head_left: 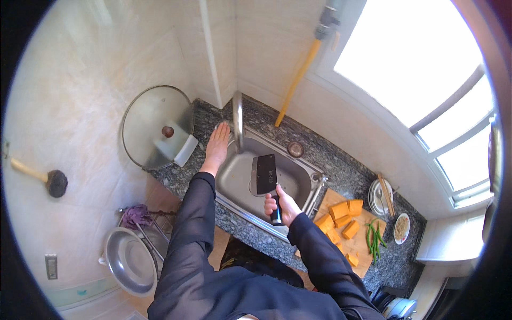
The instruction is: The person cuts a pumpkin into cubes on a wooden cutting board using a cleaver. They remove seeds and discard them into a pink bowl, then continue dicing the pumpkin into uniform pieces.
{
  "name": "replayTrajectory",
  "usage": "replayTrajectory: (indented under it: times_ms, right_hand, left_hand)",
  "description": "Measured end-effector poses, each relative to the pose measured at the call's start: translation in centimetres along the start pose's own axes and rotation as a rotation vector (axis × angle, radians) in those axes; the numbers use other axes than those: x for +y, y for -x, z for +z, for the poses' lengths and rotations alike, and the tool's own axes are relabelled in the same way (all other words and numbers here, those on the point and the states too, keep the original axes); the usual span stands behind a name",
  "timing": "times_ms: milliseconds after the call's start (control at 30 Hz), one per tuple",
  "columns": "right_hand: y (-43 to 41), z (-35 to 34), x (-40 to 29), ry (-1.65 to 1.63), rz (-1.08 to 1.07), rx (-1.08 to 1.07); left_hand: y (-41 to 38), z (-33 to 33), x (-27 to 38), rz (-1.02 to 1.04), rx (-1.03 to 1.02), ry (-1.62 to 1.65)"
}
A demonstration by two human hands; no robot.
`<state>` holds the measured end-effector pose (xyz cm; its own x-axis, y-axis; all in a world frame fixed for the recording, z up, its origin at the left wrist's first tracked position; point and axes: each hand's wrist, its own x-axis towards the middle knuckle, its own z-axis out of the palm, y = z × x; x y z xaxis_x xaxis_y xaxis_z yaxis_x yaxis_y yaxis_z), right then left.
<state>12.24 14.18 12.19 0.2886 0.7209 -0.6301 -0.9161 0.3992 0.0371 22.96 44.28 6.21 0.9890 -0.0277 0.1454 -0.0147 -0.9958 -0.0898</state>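
Note:
My right hand grips the black handle of a cleaver. Its dark, broad blade is held over the stainless steel sink and bears writing. My left hand reaches flat, fingers extended, to the sink's far left corner, beside the base of the curved metal faucet. Whether its fingertips touch the fitting there is hard to tell. Right of the sink lies a wooden cutting board, with chunks of orange pumpkin and several green chili peppers on it.
A glass pot lid leans against the wall at left. Small plates with chopsticks and a bowl of chopped food stand beyond the board. A yellow hose hangs behind the sink. Metal basins rest on a rack at lower left.

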Motion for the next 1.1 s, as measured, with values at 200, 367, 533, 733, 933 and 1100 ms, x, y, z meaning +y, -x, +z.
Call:
replayTrajectory:
  times_ms: [200,367,533,733,933,1100]
  right_hand:
    - [-9.1,6.3,-1.0,-0.181,0.044,-0.042]
    - [-10.9,6.1,-0.9,-0.165,0.057,-0.061]
    - [-9.2,3.4,-0.1,-0.128,0.056,0.070]
    - [-10.7,2.9,1.3,0.847,-0.210,0.438]
    - [-13.0,3.2,3.0,2.038,-0.601,0.776]
    - [-9.9,3.1,4.3,2.186,-0.466,0.797]
  left_hand:
    - [-0.3,5.7,-6.3,0.079,0.119,-0.021]
    - [0.6,4.0,-5.1,-0.033,0.107,0.660]
    - [6.5,4.5,-1.8,-0.214,-0.021,1.254]
    - [8.4,4.7,0.4,-0.559,-0.039,1.706]
    - [8.1,2.8,-0.1,-0.842,0.062,1.972]
    - [7.6,2.4,2.3,-0.917,-0.067,2.252]
